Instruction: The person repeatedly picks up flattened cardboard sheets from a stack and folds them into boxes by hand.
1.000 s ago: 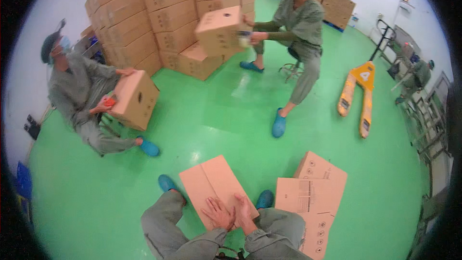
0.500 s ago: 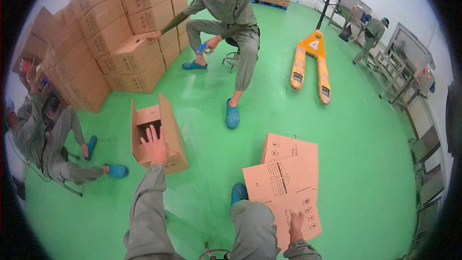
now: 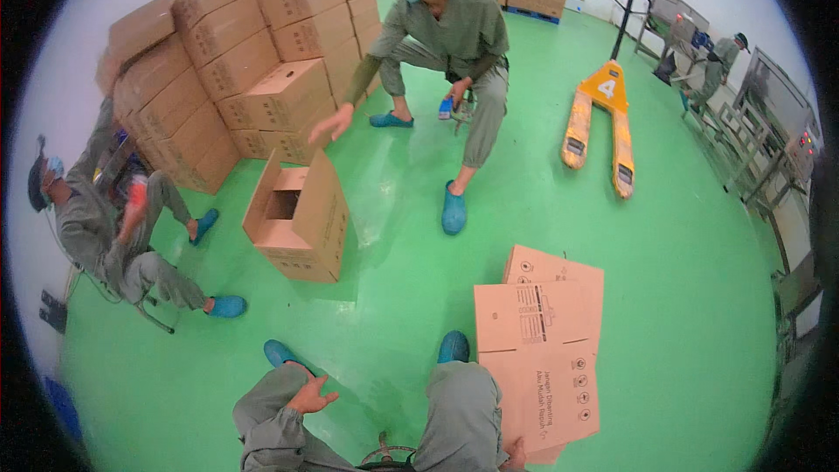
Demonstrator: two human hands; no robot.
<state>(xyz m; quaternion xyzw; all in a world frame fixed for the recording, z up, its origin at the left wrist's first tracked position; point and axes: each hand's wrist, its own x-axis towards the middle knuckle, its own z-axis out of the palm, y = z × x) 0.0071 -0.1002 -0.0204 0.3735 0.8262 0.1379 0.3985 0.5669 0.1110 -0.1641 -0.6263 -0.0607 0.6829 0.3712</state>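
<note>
Currently recorded:
Left hand (image 3: 312, 396): rested on left knee, fingers spread, released, grasping nothing.
Right hand (image 3: 514, 454): low at right knee, pinched edge of flat cardboard sheet (image 3: 537, 358).
Open carton (image 3: 299, 214): stood on green floor (image 3: 393, 297), well ahead.

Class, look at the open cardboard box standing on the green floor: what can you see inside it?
Inside the open cardboard box only shadowed brown inner walls and a dark opening show. Its raised flaps and near wall cover the bottom, so any contents there cannot be seen.

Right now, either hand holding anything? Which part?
Left hand: nothing, open over the left knee. Right hand: on the near bottom edge of the flat cardboard box; the grip itself is mostly cut off.
</note>
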